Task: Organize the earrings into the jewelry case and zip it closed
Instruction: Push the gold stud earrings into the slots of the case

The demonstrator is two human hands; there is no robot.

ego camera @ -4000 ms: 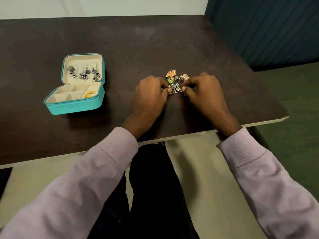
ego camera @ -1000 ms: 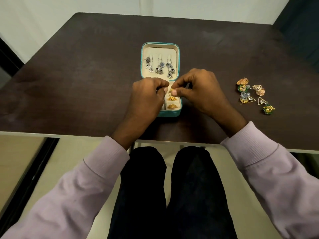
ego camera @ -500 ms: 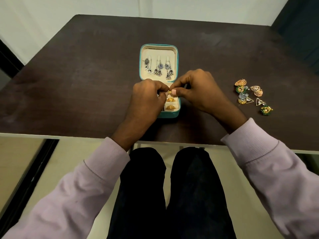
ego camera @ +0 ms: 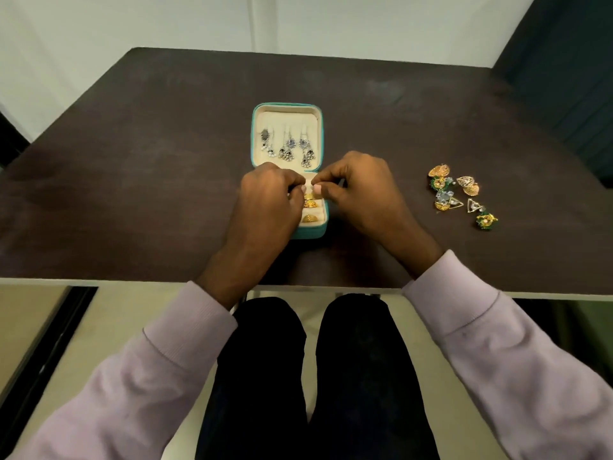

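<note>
From my feed I see two long sleeves in a pale lilac knit, the left sleeve (ego camera: 132, 370) and the right sleeve (ego camera: 510, 360), each ending in a ribbed cuff with a visible seam line above it. The fabric looks soft and slightly creased along the forearms. Both hands, left (ego camera: 265, 207) and right (ego camera: 361, 190), are bare. Below, I see dark, nearly black trousers (ego camera: 308, 376).
</note>
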